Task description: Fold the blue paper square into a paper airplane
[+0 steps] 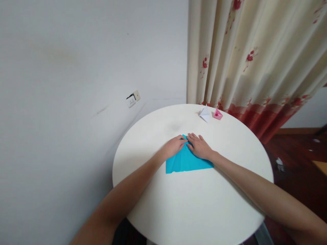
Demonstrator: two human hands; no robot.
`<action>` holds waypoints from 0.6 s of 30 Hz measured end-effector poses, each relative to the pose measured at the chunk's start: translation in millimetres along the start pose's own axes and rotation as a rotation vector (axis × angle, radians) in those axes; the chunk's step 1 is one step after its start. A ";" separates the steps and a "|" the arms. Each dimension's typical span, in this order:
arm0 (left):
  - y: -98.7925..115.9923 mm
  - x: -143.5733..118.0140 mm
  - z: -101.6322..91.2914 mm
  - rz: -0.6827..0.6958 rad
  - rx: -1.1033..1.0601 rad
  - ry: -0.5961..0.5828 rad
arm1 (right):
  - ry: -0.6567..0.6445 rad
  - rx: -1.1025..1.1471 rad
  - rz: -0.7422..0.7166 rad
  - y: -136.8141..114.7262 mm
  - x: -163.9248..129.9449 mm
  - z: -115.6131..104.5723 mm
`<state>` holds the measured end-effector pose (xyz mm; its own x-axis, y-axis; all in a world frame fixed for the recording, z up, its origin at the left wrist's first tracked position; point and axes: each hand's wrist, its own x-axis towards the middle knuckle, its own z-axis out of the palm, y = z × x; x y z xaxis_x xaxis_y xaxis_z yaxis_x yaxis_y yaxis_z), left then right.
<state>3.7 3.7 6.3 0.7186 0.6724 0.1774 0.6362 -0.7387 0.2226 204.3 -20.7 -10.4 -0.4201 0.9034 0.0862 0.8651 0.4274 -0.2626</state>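
The right hand (pixel 200 147) lies spread on the blue paper (pixel 187 163), presumably to steady it; the left hand (pixel 173 147) curls near its apex, pinch indeterminable.

Soft, diffuse light brightens the white table (pixel 204 200) and blue paper (pixel 191 162). A faint shadow edges the right forearm (pixel 245 177); a broader one darkens the wall (pixel 89 51) at near left. On the right, the floor (pixel 291 183) is dim and blurry. Wide-angle stretching slants the curtain (pixel 255 27), and fine detail looks slightly soft.
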 end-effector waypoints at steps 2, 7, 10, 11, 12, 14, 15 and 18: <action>-0.9 -0.4 1.1 -0.008 0.021 -0.021 | -0.006 -0.002 0.034 3.8 0.0 -0.6; -1.9 -1.4 2.7 -0.020 0.037 -0.063 | -0.062 0.014 0.136 25.0 1.5 -11.4; -1.2 -1.4 1.8 -0.030 0.033 -0.071 | -0.100 0.008 0.177 44.7 1.7 -19.7; -0.9 -1.3 1.4 -0.031 0.040 -0.076 | -0.105 0.005 0.197 51.7 1.5 -21.6; -0.6 -1.2 0.9 -0.030 0.050 -0.081 | -0.106 0.002 0.220 58.6 1.1 -23.0; -0.1 -1.0 0.1 -0.021 0.071 -0.091 | -0.064 0.011 0.252 71.3 0.6 -24.3; 0.1 -1.0 -0.2 -0.015 0.077 -0.095 | -0.031 0.024 0.258 76.7 0.7 -24.5; -0.1 -0.7 -0.6 -0.007 0.067 -0.085 | 0.060 0.063 0.261 87.1 3.1 -24.8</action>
<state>3.0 3.3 6.7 0.7335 0.6733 0.0932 0.6567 -0.7373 0.1585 285.2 20.2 -9.1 -0.1665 0.9839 0.0643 0.9225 0.1785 -0.3422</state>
